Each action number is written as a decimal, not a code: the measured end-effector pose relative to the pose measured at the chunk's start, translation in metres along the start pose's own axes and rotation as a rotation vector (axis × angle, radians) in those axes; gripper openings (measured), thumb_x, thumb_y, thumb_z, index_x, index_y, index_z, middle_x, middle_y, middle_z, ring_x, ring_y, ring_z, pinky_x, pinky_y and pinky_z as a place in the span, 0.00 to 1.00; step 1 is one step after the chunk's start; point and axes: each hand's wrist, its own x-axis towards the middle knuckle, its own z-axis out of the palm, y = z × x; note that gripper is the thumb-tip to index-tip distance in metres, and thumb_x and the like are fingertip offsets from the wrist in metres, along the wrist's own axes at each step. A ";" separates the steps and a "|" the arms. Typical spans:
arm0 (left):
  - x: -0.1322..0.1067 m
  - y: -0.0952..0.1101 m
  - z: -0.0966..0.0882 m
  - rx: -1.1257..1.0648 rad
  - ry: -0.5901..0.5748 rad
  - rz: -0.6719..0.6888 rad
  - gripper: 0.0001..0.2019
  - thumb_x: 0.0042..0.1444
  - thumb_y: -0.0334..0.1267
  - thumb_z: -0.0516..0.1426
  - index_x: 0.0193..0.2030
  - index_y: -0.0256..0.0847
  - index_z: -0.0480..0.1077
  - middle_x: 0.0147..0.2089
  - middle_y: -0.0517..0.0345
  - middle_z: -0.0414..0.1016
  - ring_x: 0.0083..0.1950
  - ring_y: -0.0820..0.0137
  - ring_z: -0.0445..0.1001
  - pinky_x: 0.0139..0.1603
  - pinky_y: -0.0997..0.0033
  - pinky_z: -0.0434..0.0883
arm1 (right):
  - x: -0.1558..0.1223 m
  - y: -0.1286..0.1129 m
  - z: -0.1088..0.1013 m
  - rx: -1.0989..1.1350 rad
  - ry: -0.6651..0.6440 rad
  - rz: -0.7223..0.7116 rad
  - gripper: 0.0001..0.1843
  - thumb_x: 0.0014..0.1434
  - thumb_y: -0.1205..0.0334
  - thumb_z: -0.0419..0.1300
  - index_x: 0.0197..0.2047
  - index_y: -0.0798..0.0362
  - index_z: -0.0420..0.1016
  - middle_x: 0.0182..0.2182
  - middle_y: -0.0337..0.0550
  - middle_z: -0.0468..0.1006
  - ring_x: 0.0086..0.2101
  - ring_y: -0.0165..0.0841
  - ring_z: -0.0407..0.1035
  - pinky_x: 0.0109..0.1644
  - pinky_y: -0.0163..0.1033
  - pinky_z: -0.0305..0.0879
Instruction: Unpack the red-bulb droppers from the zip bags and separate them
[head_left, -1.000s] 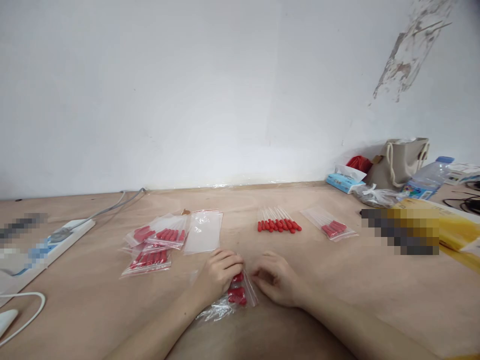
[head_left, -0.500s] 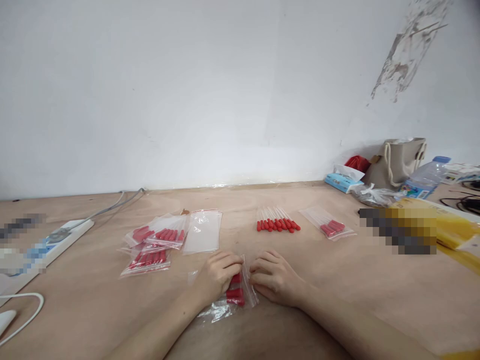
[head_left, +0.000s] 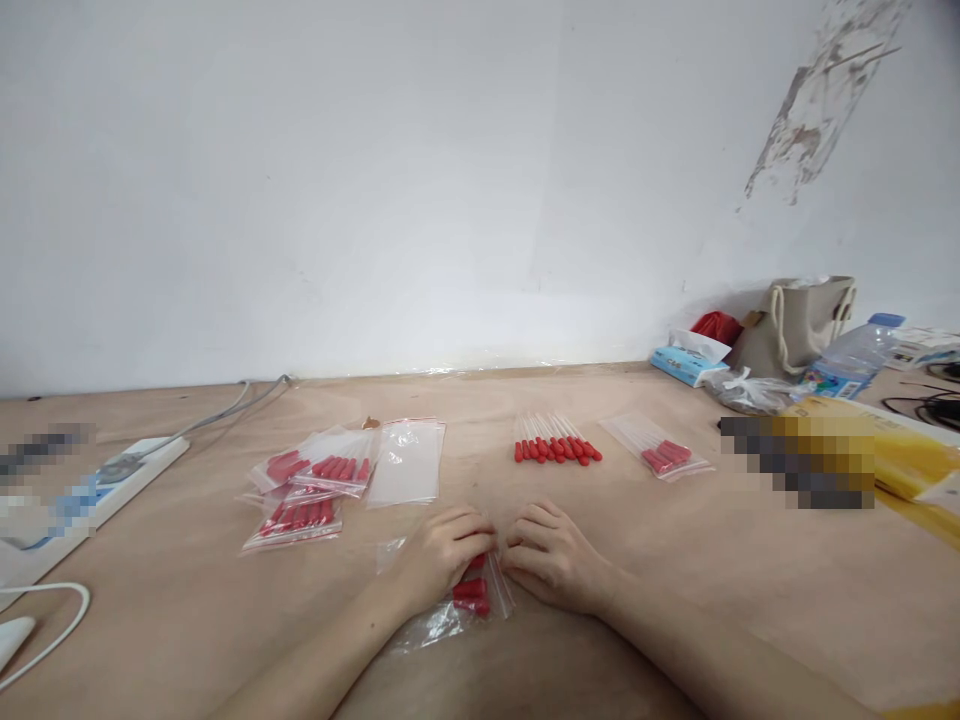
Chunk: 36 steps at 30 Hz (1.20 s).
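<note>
While the bag (head_left: pixel 436 624) is lying on the surface (head_left: pixel 750 560) directly in front of the person, both hands are staying low around it, one at each side. The long axis of the bag is running roughly from left to right, and its strip (head_left: pixel 498 585) is forming the right edge. Just left of this strip, the red ends (head_left: pixel 471 596) are showing through the film.

The left hand (head_left: pixel 455 552) is the nearer one, because it is resting over the far part of the bag and covering some of the contents. Its fingers are bending to the right, toward the strip, and its thumb is lying close to them; whether they are pinching the film, I cannot tell. The forearm is coming from the lower left.

The right hand (head_left: pixel 546 557) is standing at the strip side, so for it the bag is lying to the left. Its fingers are curling loosely inward, and the tips are pointing to the strip. They are hiding what is under them, so I cannot tell if they are gripping the edge or only standing just beside it.

Beyond the hands, flat bags (head_left: pixel 405 470) are lying ahead of the left one, with filled bags (head_left: pixel 307 490) beside them, while loose sticks (head_left: pixel 555 447) are lying ahead of the right one.
</note>
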 end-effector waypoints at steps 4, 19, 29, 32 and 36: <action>0.001 0.000 0.000 -0.006 0.026 0.015 0.13 0.61 0.32 0.45 0.39 0.39 0.71 0.38 0.57 0.75 0.41 0.72 0.70 0.41 0.72 0.69 | 0.000 0.000 -0.001 0.004 -0.010 0.004 0.04 0.54 0.67 0.56 0.28 0.52 0.69 0.25 0.37 0.70 0.30 0.27 0.58 0.35 0.34 0.53; 0.000 0.002 -0.004 0.009 0.099 0.046 0.13 0.61 0.30 0.44 0.38 0.38 0.70 0.38 0.56 0.74 0.40 0.73 0.70 0.41 0.74 0.69 | 0.002 0.000 -0.001 0.006 -0.014 0.024 0.05 0.55 0.66 0.55 0.29 0.52 0.70 0.26 0.38 0.70 0.30 0.27 0.59 0.34 0.35 0.52; 0.001 0.007 -0.004 -0.009 -0.031 -0.045 0.12 0.60 0.28 0.44 0.33 0.37 0.68 0.35 0.56 0.71 0.37 0.73 0.70 0.38 0.74 0.69 | 0.002 -0.001 0.000 0.017 -0.122 -0.008 0.04 0.55 0.66 0.54 0.29 0.51 0.67 0.30 0.38 0.69 0.34 0.27 0.59 0.38 0.35 0.53; 0.002 0.007 -0.005 -0.029 -0.032 -0.038 0.13 0.60 0.28 0.44 0.33 0.37 0.68 0.36 0.55 0.71 0.38 0.72 0.70 0.39 0.74 0.69 | 0.003 0.000 0.001 -0.024 -0.131 -0.056 0.05 0.54 0.66 0.54 0.27 0.52 0.65 0.31 0.38 0.69 0.35 0.28 0.59 0.40 0.36 0.53; 0.001 0.006 -0.004 -0.050 -0.033 -0.031 0.13 0.61 0.29 0.43 0.35 0.37 0.68 0.37 0.54 0.72 0.40 0.71 0.70 0.40 0.72 0.69 | 0.004 0.002 0.000 -0.092 -0.111 -0.125 0.05 0.55 0.66 0.53 0.28 0.51 0.65 0.30 0.36 0.69 0.35 0.28 0.59 0.41 0.37 0.53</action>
